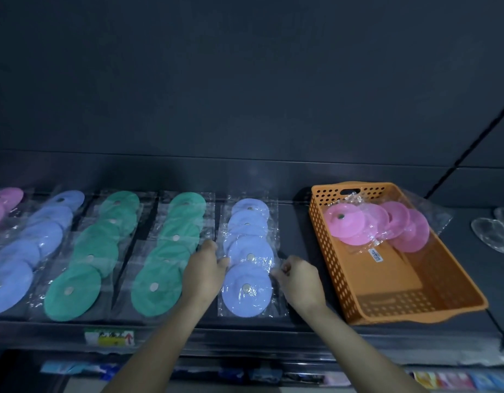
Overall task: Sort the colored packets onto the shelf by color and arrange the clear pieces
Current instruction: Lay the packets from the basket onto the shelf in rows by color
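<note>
On the dark shelf (296,222) lie rows of round discs in clear packets. From the left: a pink row (4,205), a blue row (32,245), two green rows (94,256) (168,251), and a second blue row (249,256) in the middle. My left hand (206,268) pinches the left edge of this middle blue row's wrap. My right hand (297,275) pinches its right edge. Several pink packets (375,225) lie in the orange basket (344,282). Clear pieces (497,231) rest at the far right.
A dark back wall rises behind the shelf. A yellow-green price label (110,337) sits on the shelf's front edge. Below, a lower shelf holds colourful items (457,380). Bare shelf shows between the blue row and the basket.
</note>
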Demonstrator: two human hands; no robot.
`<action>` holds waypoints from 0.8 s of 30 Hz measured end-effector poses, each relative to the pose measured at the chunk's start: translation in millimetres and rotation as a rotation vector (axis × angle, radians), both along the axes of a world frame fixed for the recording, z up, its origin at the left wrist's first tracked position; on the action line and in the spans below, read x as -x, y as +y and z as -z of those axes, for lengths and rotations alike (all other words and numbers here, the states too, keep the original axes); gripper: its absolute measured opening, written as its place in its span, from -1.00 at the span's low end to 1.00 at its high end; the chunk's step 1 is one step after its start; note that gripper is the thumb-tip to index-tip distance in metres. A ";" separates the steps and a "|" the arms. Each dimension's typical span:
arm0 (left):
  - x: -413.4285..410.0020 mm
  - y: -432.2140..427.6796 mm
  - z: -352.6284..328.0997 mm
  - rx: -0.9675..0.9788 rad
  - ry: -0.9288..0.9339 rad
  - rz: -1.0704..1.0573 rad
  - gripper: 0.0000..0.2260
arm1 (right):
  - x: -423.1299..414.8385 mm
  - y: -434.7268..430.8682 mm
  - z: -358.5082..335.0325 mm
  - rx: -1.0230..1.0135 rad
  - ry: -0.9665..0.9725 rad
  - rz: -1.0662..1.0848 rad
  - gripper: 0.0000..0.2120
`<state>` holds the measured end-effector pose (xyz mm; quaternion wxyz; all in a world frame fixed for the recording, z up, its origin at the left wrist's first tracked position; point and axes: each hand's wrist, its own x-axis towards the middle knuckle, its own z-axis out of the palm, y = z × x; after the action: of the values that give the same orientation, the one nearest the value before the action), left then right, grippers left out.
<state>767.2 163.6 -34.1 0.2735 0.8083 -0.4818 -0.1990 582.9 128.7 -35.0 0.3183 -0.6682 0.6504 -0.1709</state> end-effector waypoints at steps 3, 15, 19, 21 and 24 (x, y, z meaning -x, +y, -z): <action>-2.1 2.4 -2.6 -0.025 -0.094 0.041 -0.77 | 5.4 4.3 -2.5 0.035 0.094 -0.026 -0.72; 0.9 11.8 -6.5 0.106 -0.186 0.202 -0.52 | 10.3 11.1 2.4 0.153 0.138 -0.191 -0.51; -20.7 17.5 -6.5 0.115 -0.241 0.231 -0.56 | 3.7 13.0 1.3 0.237 0.169 -0.446 -0.24; -36.8 23.7 -6.5 0.070 -0.289 0.231 -0.55 | -4.0 13.1 0.1 0.220 0.251 -0.555 -0.19; -61.4 32.2 -0.2 0.007 -0.389 0.226 -0.54 | -14.7 14.6 0.7 0.141 0.334 -0.622 -0.16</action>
<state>828.6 195.9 -33.9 0.1544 0.7715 -0.6136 -0.0670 597.6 143.2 -35.6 0.1975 -0.8732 0.4456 0.0013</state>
